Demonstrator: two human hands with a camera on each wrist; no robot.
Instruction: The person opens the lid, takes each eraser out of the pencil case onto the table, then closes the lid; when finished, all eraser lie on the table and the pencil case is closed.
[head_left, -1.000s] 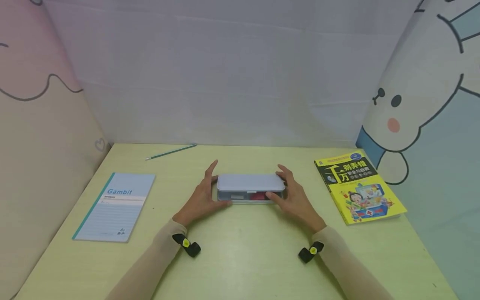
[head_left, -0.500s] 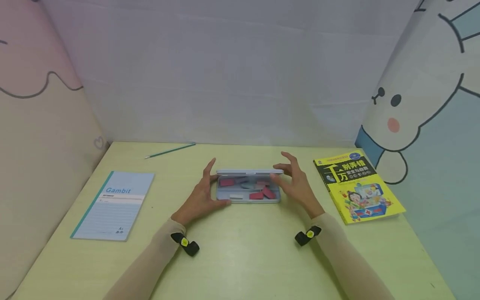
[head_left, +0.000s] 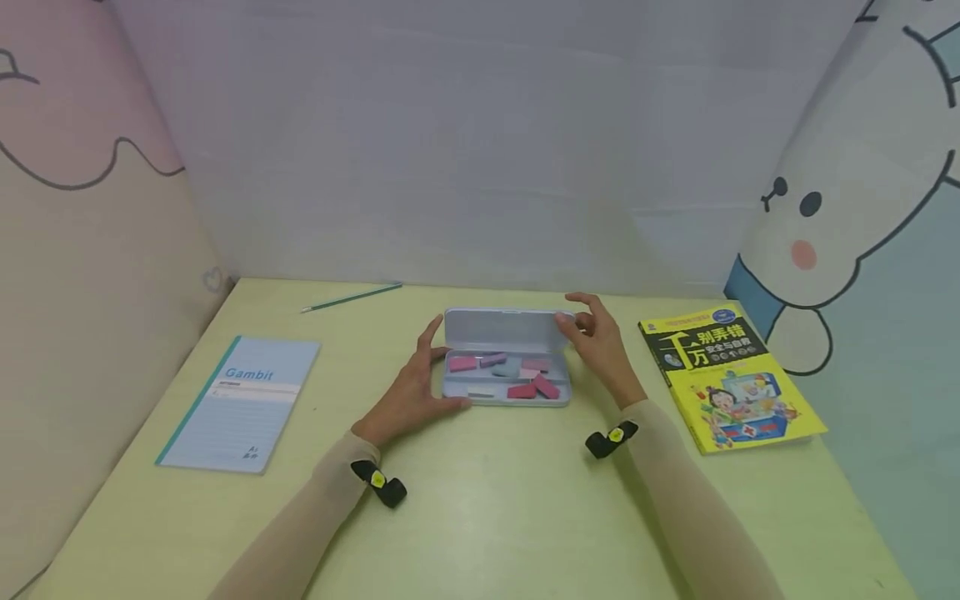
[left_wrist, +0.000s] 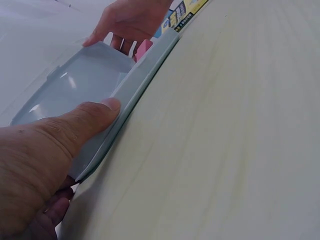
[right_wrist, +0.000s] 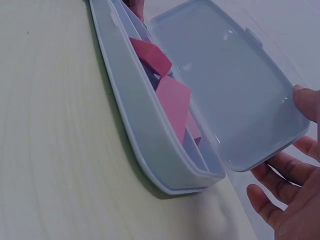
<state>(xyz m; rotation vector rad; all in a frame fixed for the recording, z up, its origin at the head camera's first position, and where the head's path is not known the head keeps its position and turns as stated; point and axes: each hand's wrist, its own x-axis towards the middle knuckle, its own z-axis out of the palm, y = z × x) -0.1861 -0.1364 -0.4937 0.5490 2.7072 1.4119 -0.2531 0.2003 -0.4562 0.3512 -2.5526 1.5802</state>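
A pale blue-white pencil case [head_left: 540,403] rests on the table with its hinged lid [head_left: 502,331] raised and tilted back. Several pink, red and purple erasers [head_left: 521,391] lie inside, along with a white piece [head_left: 480,392]. My left hand [head_left: 408,396] grips the case's left end, its thumb over the front rim in the left wrist view. At the lid's right edge my right hand [head_left: 602,350] pinches it, thumb [right_wrist: 306,102] on the inner face and fingers behind.
A green pencil [head_left: 351,297] lies at the back left of the table. The Gambit notebook [head_left: 238,405] is on the left, a yellow book [head_left: 731,375] on the right. Fabric [head_left: 480,150] hangs behind the table's back edge.
The lid has swung from nearly closed to upright, exposing the erasers. My right hand has moved up and back with the lid. The left hand stays at the case's left end.
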